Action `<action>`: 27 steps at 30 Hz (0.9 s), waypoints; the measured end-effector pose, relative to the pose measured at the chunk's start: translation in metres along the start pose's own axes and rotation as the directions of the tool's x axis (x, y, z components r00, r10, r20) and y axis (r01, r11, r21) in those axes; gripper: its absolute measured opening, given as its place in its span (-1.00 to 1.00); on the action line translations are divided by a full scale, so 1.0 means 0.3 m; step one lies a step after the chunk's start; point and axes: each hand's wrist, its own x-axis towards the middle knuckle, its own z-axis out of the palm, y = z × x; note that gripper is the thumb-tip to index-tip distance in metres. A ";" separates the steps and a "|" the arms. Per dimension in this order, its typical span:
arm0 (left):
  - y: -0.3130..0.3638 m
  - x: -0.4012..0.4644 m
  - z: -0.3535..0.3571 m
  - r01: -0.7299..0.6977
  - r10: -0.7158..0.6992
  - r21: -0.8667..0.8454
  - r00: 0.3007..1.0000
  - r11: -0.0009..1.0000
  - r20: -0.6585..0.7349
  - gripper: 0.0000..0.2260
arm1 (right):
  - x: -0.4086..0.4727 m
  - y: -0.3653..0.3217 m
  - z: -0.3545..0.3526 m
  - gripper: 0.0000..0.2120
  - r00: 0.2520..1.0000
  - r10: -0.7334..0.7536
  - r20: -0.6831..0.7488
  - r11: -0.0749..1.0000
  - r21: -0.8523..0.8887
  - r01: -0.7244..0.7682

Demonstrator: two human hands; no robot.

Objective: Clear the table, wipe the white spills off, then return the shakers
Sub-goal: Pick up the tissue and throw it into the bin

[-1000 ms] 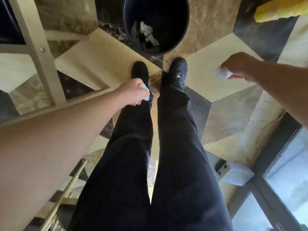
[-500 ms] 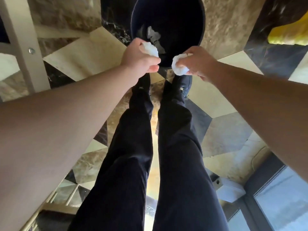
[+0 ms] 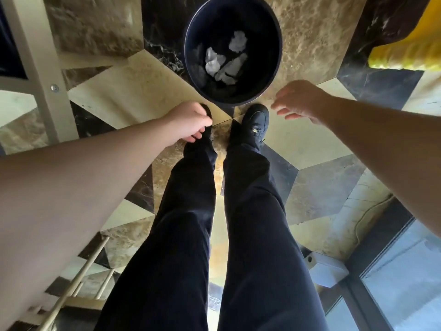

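Observation:
A dark round bin (image 3: 274, 27) stands on the marble floor just beyond my shoes. Several crumpled white tissues (image 3: 225, 60) lie inside it. My left hand (image 3: 191, 121) hangs below the bin's near left rim, fingers loosely curled, holding nothing. My right hand (image 3: 298, 100) hovers to the right of the bin's near rim, fingers spread and empty. The table, the spills and the shakers are out of view.
A pale furniture frame (image 3: 31, 68) stands at the left. A yellow object (image 3: 405, 51) sits at the upper right. A white box (image 3: 328, 271) lies by a glass panel (image 3: 401, 278) at the lower right. Wooden rungs (image 3: 78, 280) show at the lower left.
Both hands held crumpled tissues over the bin half a second ago. The tissues now lie in the bin, and both hands have drawn back from it, empty.

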 end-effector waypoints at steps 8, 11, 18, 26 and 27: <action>0.016 -0.451 -0.191 -0.022 0.036 0.125 0.994 0.992 -0.103 -0.80 | -0.524 0.008 -0.044 -0.88 0.996 0.043 -0.078 0.993 0.109 -0.034; 0.063 -0.695 -0.243 -0.109 0.127 0.105 0.974 0.988 -0.185 -0.77 | -0.784 -0.093 -0.022 -0.86 0.996 -0.018 -0.084 0.985 0.168 0.032; 0.047 -1.102 -0.237 -0.303 0.286 -0.041 0.929 0.952 -0.236 -0.83 | -1.200 -0.180 0.118 -0.78 0.972 -0.153 -0.177 0.953 0.235 0.192; -0.467 -1.216 -0.031 -0.026 -0.095 -0.324 0.931 0.946 -0.353 -0.76 | -1.366 -0.049 0.204 -0.92 0.965 -0.261 0.020 0.952 -0.160 0.261; -0.544 -1.226 0.010 0.046 -0.119 -0.213 0.931 0.976 -0.344 -0.75 | -1.362 -0.042 0.157 -0.91 0.966 -0.256 0.046 0.965 -0.049 0.258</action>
